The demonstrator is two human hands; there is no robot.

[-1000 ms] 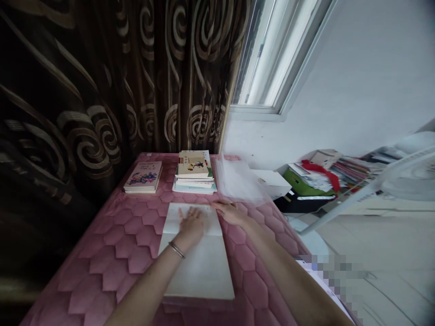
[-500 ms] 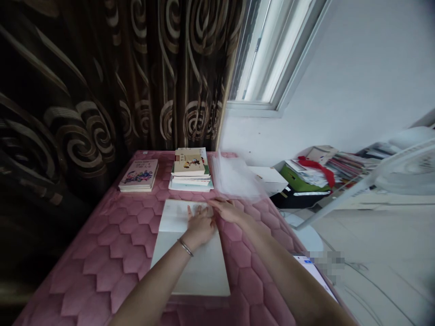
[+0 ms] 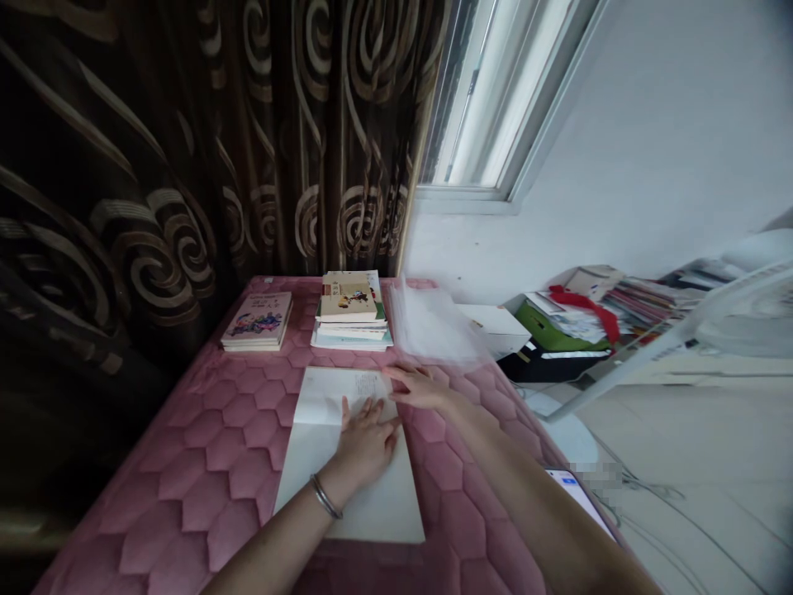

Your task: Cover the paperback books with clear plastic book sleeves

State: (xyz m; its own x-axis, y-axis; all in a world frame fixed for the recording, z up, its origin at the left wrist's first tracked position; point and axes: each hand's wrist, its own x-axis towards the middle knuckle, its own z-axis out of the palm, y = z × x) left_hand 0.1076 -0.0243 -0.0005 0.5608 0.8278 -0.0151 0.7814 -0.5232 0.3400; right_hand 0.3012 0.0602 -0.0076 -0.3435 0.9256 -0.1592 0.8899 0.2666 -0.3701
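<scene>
Dark curtains (image 3: 124,149) with big brown swirls hang along the left side, and a pink quilted pad (image 3: 204,463) lies below them. Near the far edge of the pad sits a small stack of books (image 3: 257,322) with a pink, flowery cover. Just to its right is a taller stack of books (image 3: 352,310). Nearer the person, in the middle of the pad, lies a pale open book or folded paper (image 3: 328,397) with small print at its far end; it is hard to tell which. The left hand (image 3: 364,442), with a thin metal bangle (image 3: 325,496) on its wrist, lies flat on it, and its fingers (image 3: 372,411) are spread. The right hand (image 3: 421,388) is by the far right corner, and its fingers (image 3: 400,373) lie close together at the edge, not pinching. Just past them is a blurry clear plastic sheet (image 3: 434,322), then a white box (image 3: 496,330). A hard push could make the paper slide on the soft pad, or bend or tear it. The slippery plastic sheet could slide off the right edge, down toward a phone (image 3: 576,500) lying low on the right.
</scene>
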